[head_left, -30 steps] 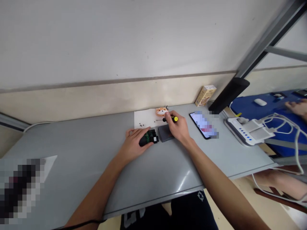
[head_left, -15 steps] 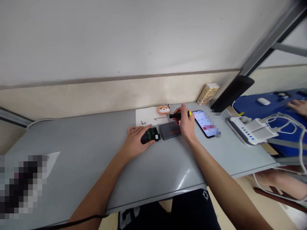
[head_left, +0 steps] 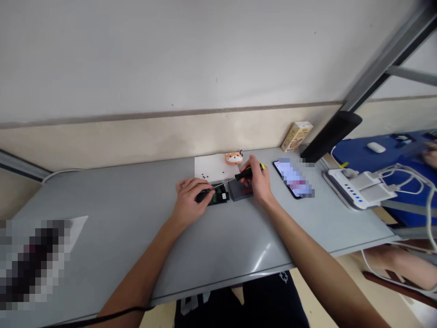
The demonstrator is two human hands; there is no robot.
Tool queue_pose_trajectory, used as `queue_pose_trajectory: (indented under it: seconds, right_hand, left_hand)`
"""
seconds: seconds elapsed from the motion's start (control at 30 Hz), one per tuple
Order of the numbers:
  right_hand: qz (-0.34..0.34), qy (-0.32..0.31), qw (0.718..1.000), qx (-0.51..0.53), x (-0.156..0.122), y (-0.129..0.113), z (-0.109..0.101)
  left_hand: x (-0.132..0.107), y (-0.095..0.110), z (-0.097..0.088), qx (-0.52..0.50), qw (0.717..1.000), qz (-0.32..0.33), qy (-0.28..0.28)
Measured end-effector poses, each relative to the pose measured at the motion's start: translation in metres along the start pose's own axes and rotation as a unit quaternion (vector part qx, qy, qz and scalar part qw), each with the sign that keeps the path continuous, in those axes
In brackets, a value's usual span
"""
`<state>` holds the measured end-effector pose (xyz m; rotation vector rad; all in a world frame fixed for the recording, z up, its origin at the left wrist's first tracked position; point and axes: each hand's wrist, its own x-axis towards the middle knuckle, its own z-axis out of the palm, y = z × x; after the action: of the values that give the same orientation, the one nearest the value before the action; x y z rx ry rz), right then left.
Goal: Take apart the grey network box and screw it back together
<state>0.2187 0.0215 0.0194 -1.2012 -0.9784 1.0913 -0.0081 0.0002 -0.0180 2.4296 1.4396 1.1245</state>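
Note:
My left hand (head_left: 189,199) grips the left end of a small green-and-black circuit board (head_left: 220,196), its fingers closed over it on the grey desk. In my right hand (head_left: 258,181) is a screwdriver (head_left: 245,173) with a black and yellow handle. The shaft points left and its tip reaches the board beside my left fingertips. A dark grey box (head_left: 238,190) sits just right of the board, partly behind my right hand. Several tiny dark screws (head_left: 205,176) lie on the white paper (head_left: 213,165) behind the board.
An orange animal-face case (head_left: 234,158) rests at the paper's right edge. To the right are a phone (head_left: 293,180), a carton (head_left: 296,136), a black cylinder (head_left: 329,136) and a white power strip (head_left: 358,189) with cables. Another person's hand (head_left: 430,155) shows at far right.
The screwdriver has moved left and toward me, its tip passing from the paper to the board. My left fingers have drawn closer together over the board.

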Motion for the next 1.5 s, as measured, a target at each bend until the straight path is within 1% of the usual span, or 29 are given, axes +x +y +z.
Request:
queue_pose_trajectory:
  seconds: [0.13, 0.23, 0.43, 0.6, 0.7, 0.8, 0.93, 1.03, 1.13, 1.23, 1.37, 1.43, 1.5]
  right_hand:
    - [0.017, 0.000, 1.000, -0.019, 0.000, 0.001, -0.001]
    - [0.012, 0.000, 1.000, -0.025, -0.001, 0.000, 0.000]
    - [0.014, 0.000, 1.000, -0.020, -0.001, 0.000, 0.001]
    - [-0.003, -0.007, 0.999, -0.035, -0.002, -0.002, 0.001]
    - [-0.028, -0.031, 0.998, -0.056, -0.003, -0.003, 0.001]
    - [-0.081, -0.044, 0.994, -0.059, -0.005, -0.004, 0.003]
    - [-0.164, -0.019, 0.985, -0.047, -0.007, -0.003, 0.006]
    - [-0.207, -0.008, 0.978, -0.034, -0.008, -0.002, 0.007]
    - [-0.216, -0.017, 0.975, -0.046, -0.009, 0.000, 0.008]
    - [-0.217, -0.025, 0.973, -0.070, -0.011, 0.002, 0.008]
    - [-0.227, -0.033, 0.968, -0.101, -0.012, 0.002, 0.007]
    - [-0.234, -0.029, 0.964, -0.120, -0.012, 0.001, 0.005]
    - [-0.245, -0.022, 0.960, -0.136, -0.011, 0.001, 0.003]
  left_hand:
    - [-0.001, 0.000, 0.000, 0.006, 1.000, -0.015, -0.001]
    - [-0.002, -0.001, 0.001, 0.007, 1.000, -0.021, -0.003]
    - [-0.002, -0.001, 0.001, 0.007, 1.000, -0.010, 0.008]
    - [-0.001, 0.001, 0.000, 0.017, 1.000, 0.001, 0.001]
    - [-0.001, 0.003, -0.002, 0.025, 1.000, 0.001, -0.008]
    - [0.000, 0.004, -0.003, 0.025, 1.000, 0.003, -0.013]
    - [0.000, 0.007, -0.002, 0.006, 1.000, -0.007, -0.008]
    - [-0.001, 0.007, 0.001, -0.015, 1.000, -0.012, -0.006]
    - [-0.002, 0.006, 0.004, -0.017, 1.000, -0.017, -0.017]
    - [-0.003, 0.005, 0.006, -0.010, 0.999, -0.024, -0.043]
    - [-0.003, 0.004, 0.005, 0.004, 0.998, -0.026, -0.064]
    - [-0.004, 0.003, 0.004, 0.010, 0.997, -0.020, -0.069]
    - [-0.005, 0.002, 0.003, 0.013, 0.996, -0.014, -0.088]
